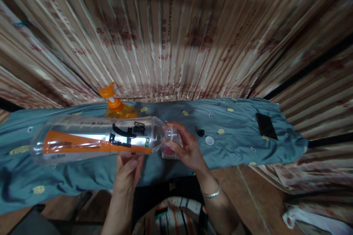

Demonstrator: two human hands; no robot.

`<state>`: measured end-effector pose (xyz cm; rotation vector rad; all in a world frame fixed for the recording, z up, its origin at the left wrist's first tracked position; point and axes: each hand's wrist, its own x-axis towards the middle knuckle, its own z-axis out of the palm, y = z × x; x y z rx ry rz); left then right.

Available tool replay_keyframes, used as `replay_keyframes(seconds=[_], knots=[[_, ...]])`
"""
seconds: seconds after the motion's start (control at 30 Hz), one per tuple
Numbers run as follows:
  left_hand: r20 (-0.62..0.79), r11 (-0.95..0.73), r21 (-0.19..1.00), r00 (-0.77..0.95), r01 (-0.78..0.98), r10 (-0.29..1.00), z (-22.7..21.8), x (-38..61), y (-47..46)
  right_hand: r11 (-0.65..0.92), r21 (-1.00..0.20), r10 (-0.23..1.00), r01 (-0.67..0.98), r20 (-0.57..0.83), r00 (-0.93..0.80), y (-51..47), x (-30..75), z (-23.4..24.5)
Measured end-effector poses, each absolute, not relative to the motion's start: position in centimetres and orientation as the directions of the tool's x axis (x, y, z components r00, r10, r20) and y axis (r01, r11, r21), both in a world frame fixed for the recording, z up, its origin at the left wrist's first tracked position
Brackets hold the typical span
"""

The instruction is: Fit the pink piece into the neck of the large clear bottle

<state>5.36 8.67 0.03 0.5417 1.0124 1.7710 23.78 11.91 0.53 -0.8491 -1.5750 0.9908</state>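
Note:
A large clear plastic bottle (93,136) with an orange, black and silver label lies level above the cloth, its uncapped-looking neck pointing right. My left hand (128,169) supports it from below, with its fingers partly hidden behind the bottle. Around the neck close the fingers and thumb of my right hand (187,147). Just under the neck shows a small clear container (169,153) with something pink in it, mostly covered; whether my right hand touches it I cannot tell. To the right, a black cap (200,132) and a white round lid (209,140) lie on the cloth.
A teal patterned cloth (234,150) covers the long narrow table. Behind the bottle stands an orange pump bottle (116,105) of yellow liquid. A dark phone (266,126) lies toward the right end. Pleated curtains (176,44) hang close behind the table.

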Motion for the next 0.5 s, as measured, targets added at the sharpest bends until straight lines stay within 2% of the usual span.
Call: replay_keyframes(seconds=[0.5], knots=[[-0.136, -0.151, 0.804, -0.425, -0.574, 0.895, 2.6, 7.5, 9.6, 0.402, -0.915, 0.897, 0.026, 0.388, -0.211, 11.8, 23.8, 0.4]])
